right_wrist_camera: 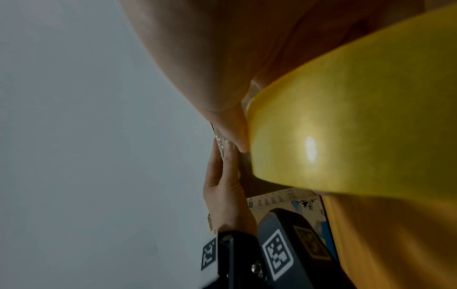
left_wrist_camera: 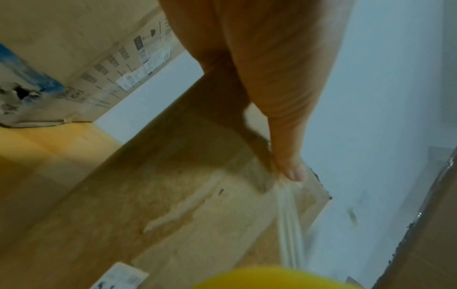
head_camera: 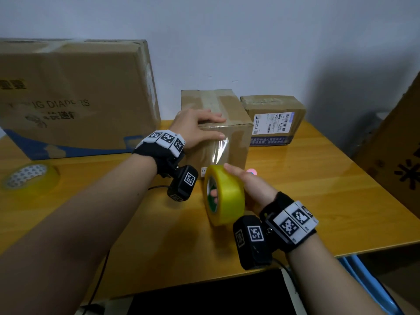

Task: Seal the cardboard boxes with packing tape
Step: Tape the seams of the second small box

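A small cardboard box (head_camera: 236, 114) stands mid-table. My left hand (head_camera: 197, 128) lies flat over its near top edge, fingers straight on top and thumb on the front face, pressing clear tape (head_camera: 219, 148) down. That strip runs from the box front down to a yellow tape roll (head_camera: 227, 196). My right hand (head_camera: 252, 189) grips the roll just in front of the box, fingers through its core. In the left wrist view the thumb (left_wrist_camera: 289, 164) presses the tape (left_wrist_camera: 289, 224) on the box (left_wrist_camera: 173, 195). The right wrist view is filled by the roll (right_wrist_camera: 346, 125).
A large diaper carton (head_camera: 72, 96) stands at the back left. A smaller labelled box (head_camera: 275, 119) sits behind right. Another tape roll (head_camera: 29, 178) lies at the left on the wooden table (head_camera: 329, 189). A tall carton (head_camera: 397, 155) stands at the right edge.
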